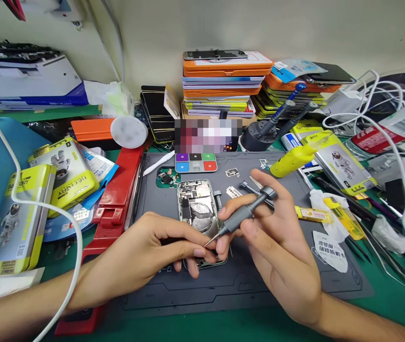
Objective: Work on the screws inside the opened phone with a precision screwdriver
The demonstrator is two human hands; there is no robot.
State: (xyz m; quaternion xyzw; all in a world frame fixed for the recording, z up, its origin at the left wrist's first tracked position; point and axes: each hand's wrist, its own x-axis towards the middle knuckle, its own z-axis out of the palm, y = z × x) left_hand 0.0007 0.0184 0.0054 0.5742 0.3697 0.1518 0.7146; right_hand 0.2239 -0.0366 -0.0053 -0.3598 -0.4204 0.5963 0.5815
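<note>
My right hand [277, 237] is closed around a grey precision screwdriver [238, 217], its swivel cap up by the index finger and its thin bit slanting down to the left. My left hand [159, 247] pinches thumb and index finger together right at the bit's tip; whatever lies between those fingers is too small to make out. Beneath both hands, an opened phone [189, 192] rests on the dark work mat [152, 285] with its inner parts bared. The hands cover its lower part. Beyond the right hand, a razor blade [231, 192] and a small metal part [232, 172] lie on the mat.
A red clamp-like fixture [119, 190] and yellow battery boxes [19, 218] stand at left. Behind are stacked orange cases [224, 69] and a screwdriver holder [259, 137]. A yellow bottle [291, 159] stands right. White cable [77, 237] crosses over the left forearm.
</note>
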